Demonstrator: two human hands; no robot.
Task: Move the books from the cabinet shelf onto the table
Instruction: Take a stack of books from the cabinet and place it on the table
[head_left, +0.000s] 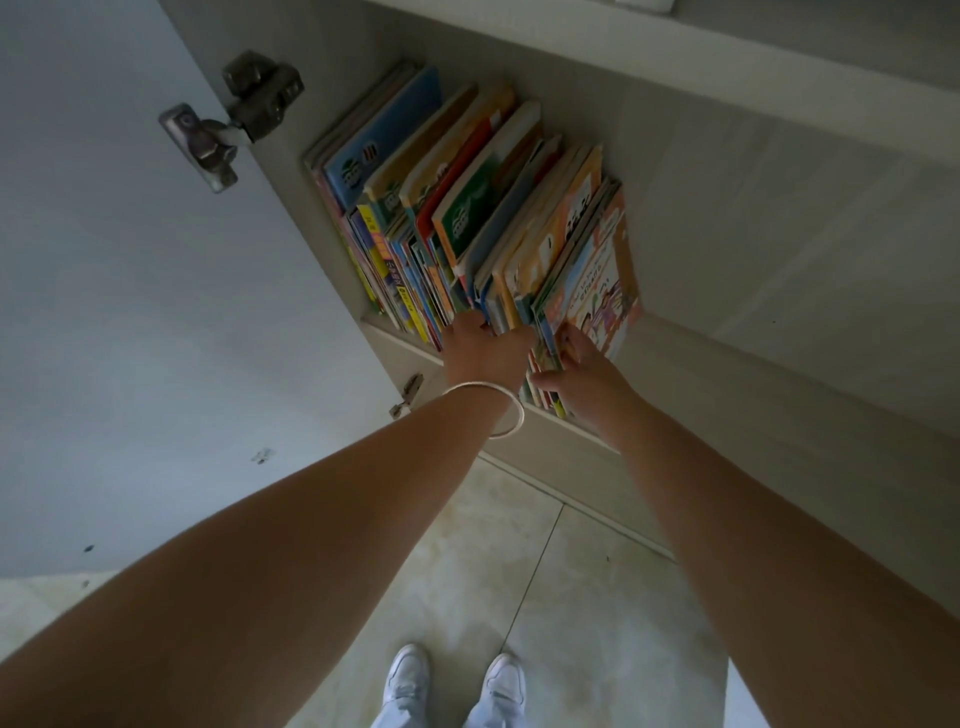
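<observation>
A row of thin, colourful books (467, 208) stands upright on the cabinet shelf (727, 234), leaning to the right. My left hand (485, 353), with a silver bangle on the wrist, has its fingers pushed in among the spines near the middle of the row. My right hand (582, 371) pinches the lower edges of the rightmost books, among them an orange picture book (597, 275). Both hands sit at the front edge of the shelf. No table is in view.
The open cabinet door (130, 312) with two metal hinges (234, 114) stands close on the left. The right part of the shelf holds nothing. A tiled floor (571, 597) and my white shoes (457, 680) lie below.
</observation>
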